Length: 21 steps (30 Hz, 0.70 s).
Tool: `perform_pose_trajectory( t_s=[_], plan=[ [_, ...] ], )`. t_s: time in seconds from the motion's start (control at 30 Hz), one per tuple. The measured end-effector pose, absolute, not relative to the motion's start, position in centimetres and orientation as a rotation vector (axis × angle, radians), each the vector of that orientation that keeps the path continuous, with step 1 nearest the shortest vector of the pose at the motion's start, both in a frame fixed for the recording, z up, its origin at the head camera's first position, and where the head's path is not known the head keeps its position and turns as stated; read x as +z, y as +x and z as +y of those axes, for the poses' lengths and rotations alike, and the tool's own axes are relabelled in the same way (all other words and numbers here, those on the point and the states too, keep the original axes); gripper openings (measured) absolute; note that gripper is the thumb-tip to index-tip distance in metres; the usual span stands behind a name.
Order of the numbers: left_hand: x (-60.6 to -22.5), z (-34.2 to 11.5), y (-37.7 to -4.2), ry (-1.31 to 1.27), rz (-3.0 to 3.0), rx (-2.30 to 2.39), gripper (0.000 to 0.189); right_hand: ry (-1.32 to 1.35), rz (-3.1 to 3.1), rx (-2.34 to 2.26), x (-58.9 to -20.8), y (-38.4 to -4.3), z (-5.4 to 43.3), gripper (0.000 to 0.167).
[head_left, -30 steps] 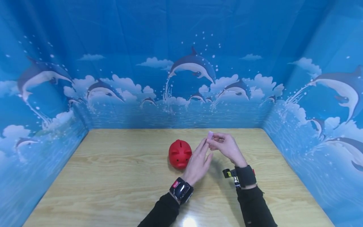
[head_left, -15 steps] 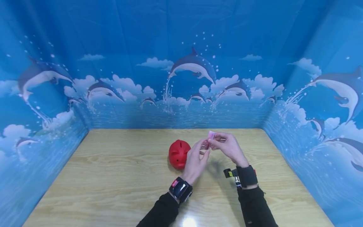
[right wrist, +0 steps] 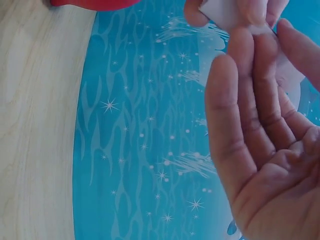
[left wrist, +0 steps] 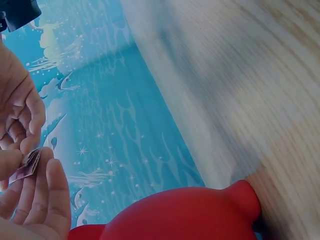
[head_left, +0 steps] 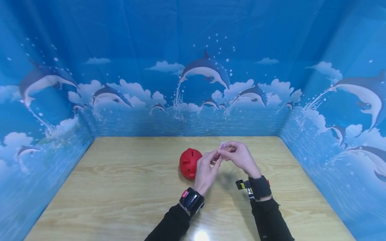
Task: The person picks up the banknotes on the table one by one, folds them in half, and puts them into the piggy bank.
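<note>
Between both hands is a small pinkish folded paper, apparently a banknote point(head_left: 223, 146), raised above the table. My left hand point(head_left: 205, 172) pinches its lower end, while the thumb and fingers of my right hand point(head_left: 241, 158) pinch it from the right. The left wrist view shows the folded layers of the note point(left wrist: 30, 164) at the fingertips. Its pale side point(right wrist: 222, 12) appears at the top of the right wrist view. Just left of my left hand stands a red piggy bank point(head_left: 188, 163) with a slot on top, its right side partly covered by that hand.
The light wooden table point(head_left: 120, 190) spreads around the hands. A blue curtain point(head_left: 135, 67) with dolphins encloses the back and both sides. A strapped wrist device point(head_left: 192, 201) sits on the left wrist, and a black band point(head_left: 260, 187) with a small camera on the right.
My left fingers went from straight to curled, pinching the note. The note briefly showed a broader pink face, then became narrower and mostly covered by the fingers. The piggy bank stayed put.
</note>
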<state>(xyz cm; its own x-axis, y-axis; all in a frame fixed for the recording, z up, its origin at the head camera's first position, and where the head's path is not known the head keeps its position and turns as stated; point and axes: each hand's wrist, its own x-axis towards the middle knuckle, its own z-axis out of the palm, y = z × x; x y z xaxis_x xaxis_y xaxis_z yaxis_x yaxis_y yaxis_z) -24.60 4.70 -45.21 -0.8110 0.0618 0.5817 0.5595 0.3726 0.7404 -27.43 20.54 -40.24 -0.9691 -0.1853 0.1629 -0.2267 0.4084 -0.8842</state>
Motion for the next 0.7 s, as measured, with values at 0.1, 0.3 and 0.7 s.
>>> perform_pose_trajectory(
  t_s=[0.1,0.3,0.7],
  plan=[
    [-45.19,4.70,-24.59,-0.535,-2.158,-1.454,0.023,0.388,-2.597,1.605,-40.37,-27.41,20.38,0.027],
    [-45.18,4.76,-24.59,-0.485,-2.157,-1.510,0.021,0.416,-2.572,1.586,-40.61,-27.42,19.98,0.024],
    [-45.44,4.56,-24.87,-0.437,-2.087,-1.634,0.025,0.485,-2.586,1.616,-40.57,-27.30,19.61,0.022]
  ],
)
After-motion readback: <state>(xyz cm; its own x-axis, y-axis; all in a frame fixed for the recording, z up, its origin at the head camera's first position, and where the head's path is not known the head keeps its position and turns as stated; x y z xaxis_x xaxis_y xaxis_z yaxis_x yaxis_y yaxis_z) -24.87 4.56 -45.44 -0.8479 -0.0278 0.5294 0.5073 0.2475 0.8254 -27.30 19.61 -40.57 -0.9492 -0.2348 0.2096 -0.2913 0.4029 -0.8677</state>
